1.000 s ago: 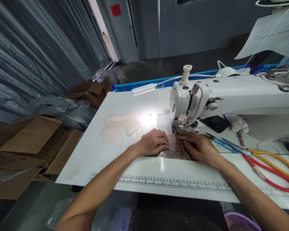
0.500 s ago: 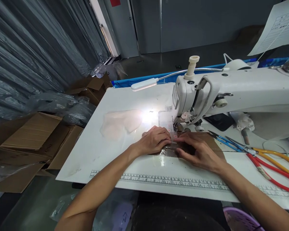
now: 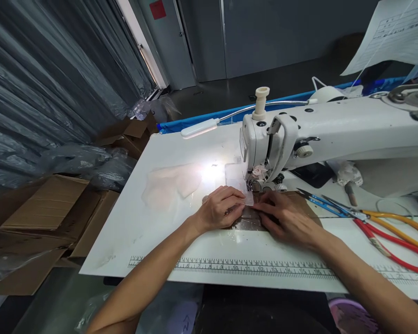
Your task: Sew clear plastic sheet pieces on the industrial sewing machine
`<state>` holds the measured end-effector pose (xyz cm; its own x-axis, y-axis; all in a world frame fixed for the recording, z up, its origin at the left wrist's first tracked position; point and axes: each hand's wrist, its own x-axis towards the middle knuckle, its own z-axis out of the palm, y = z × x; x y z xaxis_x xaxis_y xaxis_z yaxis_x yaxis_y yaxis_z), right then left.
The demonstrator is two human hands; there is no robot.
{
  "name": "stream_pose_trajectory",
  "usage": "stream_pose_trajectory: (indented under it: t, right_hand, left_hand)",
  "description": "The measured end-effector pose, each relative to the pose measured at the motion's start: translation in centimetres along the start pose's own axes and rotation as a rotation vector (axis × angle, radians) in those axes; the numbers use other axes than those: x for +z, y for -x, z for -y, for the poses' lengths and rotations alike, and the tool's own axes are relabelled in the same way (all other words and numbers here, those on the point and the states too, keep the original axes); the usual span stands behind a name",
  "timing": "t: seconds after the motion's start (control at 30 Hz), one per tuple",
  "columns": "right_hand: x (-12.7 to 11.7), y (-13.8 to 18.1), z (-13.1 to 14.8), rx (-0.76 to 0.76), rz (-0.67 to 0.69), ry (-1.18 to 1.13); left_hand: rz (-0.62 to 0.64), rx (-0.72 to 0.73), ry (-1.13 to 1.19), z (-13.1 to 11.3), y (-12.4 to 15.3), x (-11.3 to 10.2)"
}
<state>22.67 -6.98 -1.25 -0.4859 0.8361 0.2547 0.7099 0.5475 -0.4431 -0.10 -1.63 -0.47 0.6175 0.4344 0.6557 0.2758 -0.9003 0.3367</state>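
My left hand (image 3: 220,208) is closed, with thumb and fingers pinching the edge of a small sheer whitish fabric piece (image 3: 248,198) in front of the sewing machine's presser foot (image 3: 249,184). At the same fabric's right side, the fingertips of my right hand (image 3: 287,217) are drawn together on its edge; its palm side is hidden. Under both hands lies a shiny brown sheet (image 3: 245,224), flat on the white sewing table (image 3: 125,232). The white sewing machine (image 3: 348,132) stands just behind my right hand.
Blue thread snips (image 3: 325,204) and red-and-orange-handled scissors (image 3: 372,222) lie to the right. Pale sheer fabric (image 3: 170,183) lies left under a lit lamp (image 3: 200,128). A printed ruler (image 3: 230,268) runs along the front edge. Open cardboard boxes (image 3: 45,199) stand left of the table.
My hands have shifted slightly on the fabric, whose whitish edge now shows more between them. My right fingertips have come closer together. The whole view has moved a little.
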Motion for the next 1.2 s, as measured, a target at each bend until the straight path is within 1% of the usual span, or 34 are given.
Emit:
stream_pose_trajectory:
  t: [0.13,0.23,0.33,0.43,0.5,0.57,0.67,0.73,0.8,0.9,1.03,1.2]
  right_hand:
    - [0.1,-0.1,0.3,-0.055,0.042,0.012]
    - [-0.1,0.0,0.7,-0.067,0.053,-0.01]
    - [-0.9,0.0,0.9,-0.07,0.097,-0.051]
    - [-2.2,-0.8,0.2,-0.039,0.175,-0.153]
    - [-2.8,-1.7,-0.8,0.014,0.179,-0.177]
    - [-3.0,-2.5,-1.6,0.056,0.15,-0.165]
    - [-2.1,-2.8,-2.2,0.111,0.093,-0.109]
    - [-1.2,-2.5,-2.3,0.146,0.073,-0.023]
    - [-0.5,-2.0,-2.3,0.147,0.068,0.061]
    - [0.0,-1.7,-2.3,0.125,0.068,0.122]
    - [-0.1,-1.7,-2.4,0.134,0.074,0.14]
    - [-0.1,-1.8,-2.3,0.116,0.05,0.138]
  left_hand:
    - [0.051,0.014,-0.044,-0.3,0.0,0.3]
    - [0.121,0.022,-0.067,-0.3,0.1,0.5]
    - [0.222,0.031,-0.104,-0.1,0.3,0.7]
    - [0.276,0.045,-0.175,0.0,0.6,0.6]
    - [0.279,0.059,-0.2,0.0,0.6,0.4]
    - [0.272,0.069,-0.209,0.0,0.6,0.3]
    - [0.268,0.08,-0.207,0.0,0.6,0.2]
    - [0.285,0.085,-0.21,0.1,0.7,0.2]
    - [0.307,0.093,-0.223,0.2,0.7,0.2]
    - [0.322,0.121,-0.249,0.3,0.6,0.1]
    - [0.324,0.163,-0.273,0.3,0.6,0.0]
    - [0.322,0.186,-0.311,0.1,0.6,0.0]
